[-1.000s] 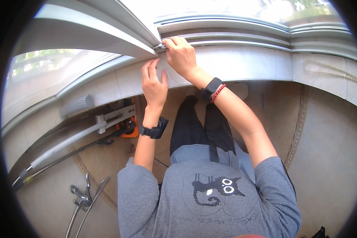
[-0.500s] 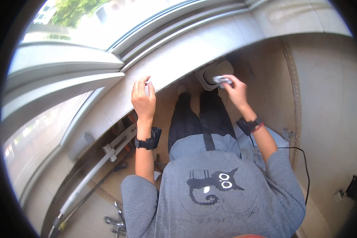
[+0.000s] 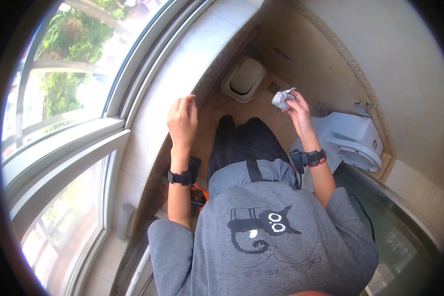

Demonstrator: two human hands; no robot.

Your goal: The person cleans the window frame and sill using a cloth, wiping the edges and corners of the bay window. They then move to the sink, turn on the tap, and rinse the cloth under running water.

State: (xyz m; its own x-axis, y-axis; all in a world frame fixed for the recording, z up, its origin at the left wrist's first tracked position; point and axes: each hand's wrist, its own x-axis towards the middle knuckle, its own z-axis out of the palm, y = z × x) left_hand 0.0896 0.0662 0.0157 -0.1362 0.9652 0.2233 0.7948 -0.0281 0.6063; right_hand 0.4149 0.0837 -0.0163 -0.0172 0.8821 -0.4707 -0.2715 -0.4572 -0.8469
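Observation:
My right hand (image 3: 299, 116) is raised in front of me, its fingertips closed on a crumpled grey-white wad of paper or cloth (image 3: 282, 99); which of the two I cannot tell. My left hand (image 3: 182, 123) hovers near the inner edge of the window sill (image 3: 159, 106), fingers loosely bent and nothing visible in them. On the floor ahead stands a white bin (image 3: 263, 73) with a dark opening. The wad is to the right of the bin and apart from it.
A white toilet (image 3: 348, 129) with its seat is at my right. Along the left runs a white-framed window (image 3: 64, 173). A small floor drain (image 3: 274, 88) lies beside the bin. An orange-and-black object (image 3: 198, 193) shows by my left forearm.
My view has turned to the right, bringing the toilet and the whole bin into sight. My right hand still holds the wad, and my left hand's fingers have come closer together.

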